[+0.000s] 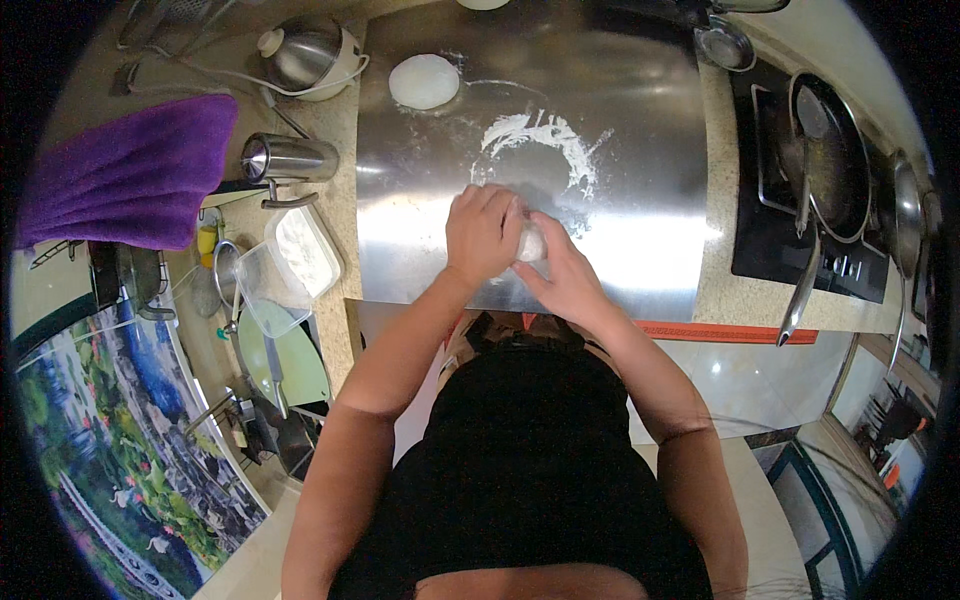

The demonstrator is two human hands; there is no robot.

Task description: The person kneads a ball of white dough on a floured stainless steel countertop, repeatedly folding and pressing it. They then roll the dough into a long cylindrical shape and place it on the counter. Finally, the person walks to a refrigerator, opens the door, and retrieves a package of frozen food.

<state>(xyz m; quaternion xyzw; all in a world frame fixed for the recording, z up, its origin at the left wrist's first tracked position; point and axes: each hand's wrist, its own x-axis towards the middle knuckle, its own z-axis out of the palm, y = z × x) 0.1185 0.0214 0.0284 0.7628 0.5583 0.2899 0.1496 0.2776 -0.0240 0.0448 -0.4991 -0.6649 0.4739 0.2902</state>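
Observation:
A small ball of white dough (532, 244) is held between my two hands just above the near part of a stainless steel work sheet (637, 150). My left hand (484, 234) curls over its left side, and my right hand (561, 264) cups it from the right with thumb and fingers. Part of the dough is hidden behind the fingers. Beyond my hands lies a smeared ring of white flour (577, 154) on the steel. A flat round piece of white dough (424, 82) rests near the sheet's far left corner.
At the left stand a steel pot (300, 159), a white tub of flour (304, 251), a clear plastic lid (274, 289), a purple towel (142, 172) and a green cutting board (289, 360) with a knife. A cooktop (765, 240) with a frying pan (836, 180) lies at the right.

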